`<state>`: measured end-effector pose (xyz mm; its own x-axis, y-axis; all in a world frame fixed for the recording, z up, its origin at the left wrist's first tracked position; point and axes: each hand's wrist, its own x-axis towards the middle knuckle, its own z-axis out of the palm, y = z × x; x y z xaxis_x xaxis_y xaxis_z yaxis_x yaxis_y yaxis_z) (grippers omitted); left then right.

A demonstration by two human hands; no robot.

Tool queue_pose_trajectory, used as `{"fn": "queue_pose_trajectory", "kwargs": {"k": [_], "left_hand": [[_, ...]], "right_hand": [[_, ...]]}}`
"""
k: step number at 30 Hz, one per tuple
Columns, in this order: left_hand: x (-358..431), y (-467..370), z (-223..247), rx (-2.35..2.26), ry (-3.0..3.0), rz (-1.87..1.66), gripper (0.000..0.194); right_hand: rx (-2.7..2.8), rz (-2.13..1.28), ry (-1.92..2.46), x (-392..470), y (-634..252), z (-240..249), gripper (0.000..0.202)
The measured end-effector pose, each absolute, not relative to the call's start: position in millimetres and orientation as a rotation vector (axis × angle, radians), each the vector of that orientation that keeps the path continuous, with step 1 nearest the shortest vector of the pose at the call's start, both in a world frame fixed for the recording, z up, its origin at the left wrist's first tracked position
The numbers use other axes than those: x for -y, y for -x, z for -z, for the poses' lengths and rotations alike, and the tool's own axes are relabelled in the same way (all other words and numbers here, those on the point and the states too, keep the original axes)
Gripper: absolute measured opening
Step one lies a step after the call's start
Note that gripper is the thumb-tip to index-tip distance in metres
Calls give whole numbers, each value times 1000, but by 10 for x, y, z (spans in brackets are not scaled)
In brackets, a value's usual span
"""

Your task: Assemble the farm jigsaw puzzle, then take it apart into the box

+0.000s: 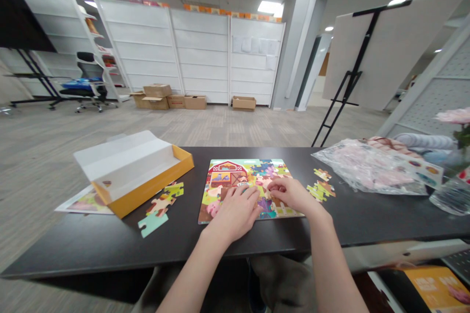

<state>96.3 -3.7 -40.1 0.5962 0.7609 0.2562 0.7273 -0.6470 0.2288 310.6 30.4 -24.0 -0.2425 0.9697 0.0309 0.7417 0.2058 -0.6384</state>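
Observation:
A farm-scene jigsaw puzzle [229,178] with a red barn lies on the dark table in front of me, mostly filled in. My left hand [240,205] rests on its lower middle, fingers stretched out and palm down. Over the right half, my right hand [288,193] is curled, thumb and fingers pinched on a puzzle piece [270,188] against the picture. That piece is largely hidden by the fingers. Loose puzzle pieces [158,208] lie left of the board. More loose pieces [322,190] are to its right, close to my right wrist.
An open yellow box [147,193] with a white lid stands at the left, partly over a printed sheet [86,201]. A clear plastic bag [370,168] and a glass vase [453,193] are at the right. The black table [264,237] ends close to my lap.

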Motion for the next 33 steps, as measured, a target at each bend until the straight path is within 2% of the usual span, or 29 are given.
{"fn": "queue_pose_trajectory", "kwargs": {"k": [22, 28, 31, 33], "left_hand": [[20, -989, 327, -1265, -2712, -480, 24], [2, -965, 310, -1268, -2687, -496, 20], [7, -950, 304, -1260, -2687, -490, 21], [12, -933, 307, -1244, -2682, -494, 24]], "right_hand": [[2146, -468, 1670, -302, -3104, 240, 18], [2165, -571, 1626, -263, -3146, 183, 19], [2023, -451, 1673, -301, -3352, 175, 25], [1855, -256, 1801, -356, -3622, 203, 27]]}}
